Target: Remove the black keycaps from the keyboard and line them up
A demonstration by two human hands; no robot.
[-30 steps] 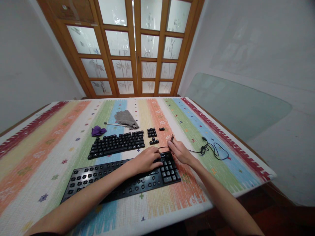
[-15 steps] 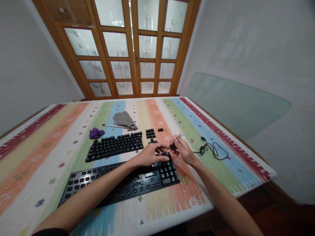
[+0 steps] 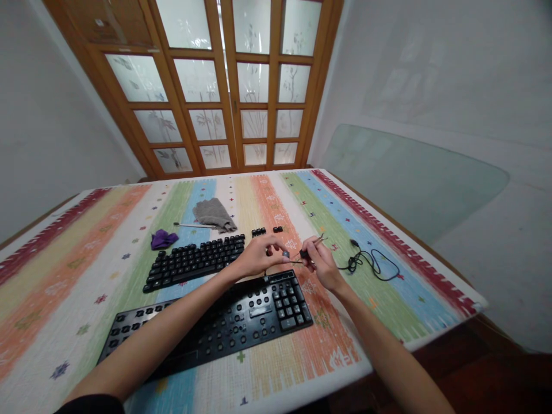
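Observation:
My left hand (image 3: 262, 255) is closed in a pinch above the top right part of the black keyboard (image 3: 224, 322), with a small keycap (image 3: 286, 254) at its fingertips. Beside it, my right hand (image 3: 318, 260) grips a wire keycap puller (image 3: 304, 253) with a dark handle. Thin wires of the puller point left toward the keycap; whether they touch it I cannot tell. Many switches on the keyboard are bare, while its number pad (image 3: 291, 305) still carries keycaps. My left forearm hides part of the board.
Behind the keyboard lie rows of loose black keycaps (image 3: 196, 261), with small groups (image 3: 259, 232) farther right. A purple cloth (image 3: 163, 239), a thin brush (image 3: 194, 225) and a grey cloth (image 3: 214, 214) lie beyond. A coiled black cable (image 3: 366, 261) rests at right on the striped tablecloth (image 3: 414, 299).
My left hand has lifted off the keyboard and moved up and slightly left, with the keycap now showing at its fingertips. My right hand keeps the puller, nearly in place.

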